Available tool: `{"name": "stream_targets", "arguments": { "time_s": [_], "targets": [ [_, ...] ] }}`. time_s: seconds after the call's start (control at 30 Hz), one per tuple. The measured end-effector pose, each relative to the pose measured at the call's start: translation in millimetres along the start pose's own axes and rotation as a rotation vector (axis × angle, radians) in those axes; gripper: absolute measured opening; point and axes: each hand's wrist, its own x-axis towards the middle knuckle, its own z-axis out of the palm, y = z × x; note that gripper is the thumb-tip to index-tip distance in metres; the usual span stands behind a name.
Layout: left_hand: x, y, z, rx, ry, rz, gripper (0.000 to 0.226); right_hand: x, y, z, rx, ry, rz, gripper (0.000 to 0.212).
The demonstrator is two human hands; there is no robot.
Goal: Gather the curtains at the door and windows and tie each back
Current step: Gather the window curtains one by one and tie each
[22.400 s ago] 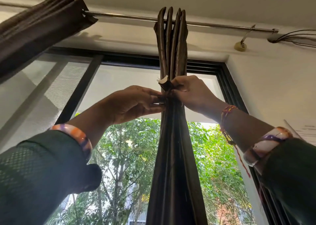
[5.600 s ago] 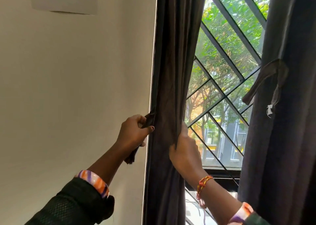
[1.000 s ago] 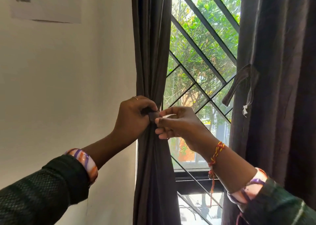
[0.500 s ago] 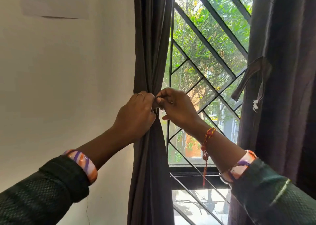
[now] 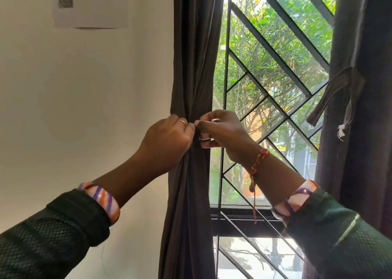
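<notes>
A dark brown curtain (image 5: 195, 55) hangs gathered into a narrow bundle at the left edge of the window. My left hand (image 5: 167, 139) grips the bundle at its pinched waist, fingers curled round the cloth. My right hand (image 5: 222, 130) meets it from the right and pinches the end of a tie strap against the bundle; the strap itself is mostly hidden between the fingers. A second dark curtain (image 5: 360, 130) hangs at the right, with its own tie strap (image 5: 335, 94) dangling loose.
A window with a black diagonal metal grille (image 5: 273, 51) fills the middle, green trees beyond it. A pale wall (image 5: 84, 98) lies to the left, with a sheet of paper (image 5: 91, 4) stuck high on it. The black sill (image 5: 239, 217) runs below my right wrist.
Both hands have stayed together at the curtain's waist, drawing the bundle tighter. Five seconds ago they held the curtain's two edges apart; earlier still they worked on another curtain.
</notes>
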Motion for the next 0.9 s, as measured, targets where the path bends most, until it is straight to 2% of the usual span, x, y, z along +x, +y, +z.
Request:
{"name": "stream_targets", "arguments": {
  "time_s": [0.07,0.2,0.3,0.33,0.43,0.53,0.6,0.73,0.83,0.9],
  "targets": [
    [3,2,-8,-0.121,-0.157,-0.133,0.015,-13,5,2,0.093,-0.012,0.064,0.007],
    [18,-6,-11,-0.607,-0.501,-0.455,0.035,-39,19,8,0.152,-0.245,0.191,0.010],
    [25,-12,-18,-0.899,-0.721,-0.515,0.035,-40,27,7,0.192,-0.228,0.147,0.009],
    [26,-13,-21,-0.964,-0.771,-0.519,0.034,-39,27,6,0.192,-0.219,0.139,0.014],
    [26,-11,-26,-1.020,-0.825,-0.495,0.035,-40,26,3,0.138,-0.190,0.119,0.023],
    [21,-10,-25,-1.104,-0.790,-0.520,0.034,-41,23,0,0.014,-0.155,0.080,0.010],
    [13,-10,-21,-1.217,-0.670,-0.574,0.028,-38,22,-2,-0.136,-0.118,0.020,0.008],
    [1,-8,-5,-1.443,-0.313,-0.867,0.011,-35,19,-2,-0.328,-0.098,-0.075,0.024],
    [-6,-14,3,-1.514,-0.152,-1.054,0.012,-37,16,-7,-0.379,-0.122,-0.091,0.026],
    [-11,-19,7,-1.487,-0.099,-1.103,0.013,-38,15,-12,-0.385,-0.134,-0.076,0.026]
  ]
}}
